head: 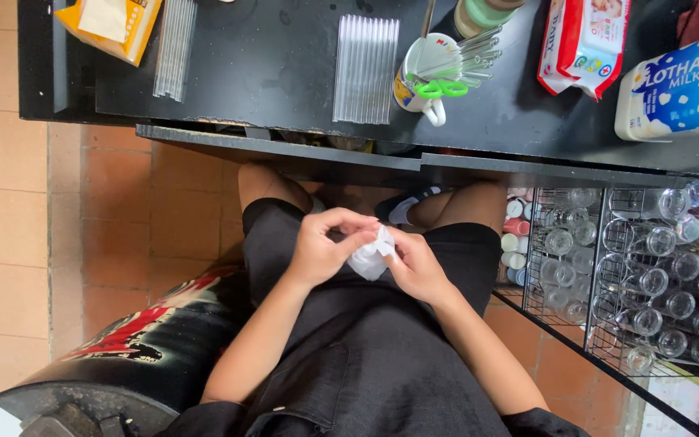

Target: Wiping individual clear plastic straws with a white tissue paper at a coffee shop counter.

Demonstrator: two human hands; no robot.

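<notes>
hands — left (323,247), right (417,265) — pinch crumpled white tissue (368,260), no clear long axis.

A seated person with bare forearms and bare knees wears a black apron (366,356) over black shorts (467,247), plus what may be a dark shoe (402,209) with white trim.

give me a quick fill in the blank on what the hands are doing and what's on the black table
1. Both hands, the left hand and the right hand, hold a small crumpled ____ piece of material over the lap.
2. The scissors lying on the mug have ____ handles.
3. The wire racks at the person's right hold clear ____.
4. The black table carries rows of clear ____.

Missing words: white; green; bottles; tubes
</notes>
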